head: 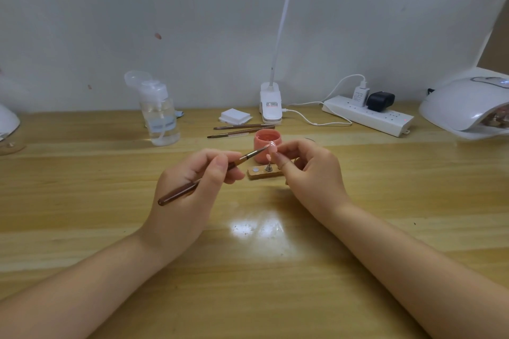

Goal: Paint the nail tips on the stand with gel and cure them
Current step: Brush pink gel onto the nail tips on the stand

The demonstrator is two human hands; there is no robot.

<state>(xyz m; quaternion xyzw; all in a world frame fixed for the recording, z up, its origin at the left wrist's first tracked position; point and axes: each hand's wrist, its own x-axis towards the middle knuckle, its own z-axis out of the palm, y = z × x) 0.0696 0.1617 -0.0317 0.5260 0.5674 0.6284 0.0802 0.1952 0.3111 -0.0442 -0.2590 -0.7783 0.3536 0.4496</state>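
Pink round gel jar [267, 143] on wooden counter [385, 201], lid off, pink gel inside. Left hand [192, 187] fingers pinching brown brush [209, 176]; right hand [308, 170] fingers pinching pink nail tip [272, 147] above wooden stand [264, 172].

Two bare forearms come into view from the bottom edge, no sleeves on either one, nothing at the wrists: no watch, no bracelet, no band. Left hand [190, 187] is bare, no glove, and no ring shows on the fingers in view. Right hand [311, 173] is the same story: bare, ungloved, knuckles and back of the hand plain. The nails that show are short, and whether they carry any polish is too small to tell. Forearms are slim and uncovered right to the frame edge.
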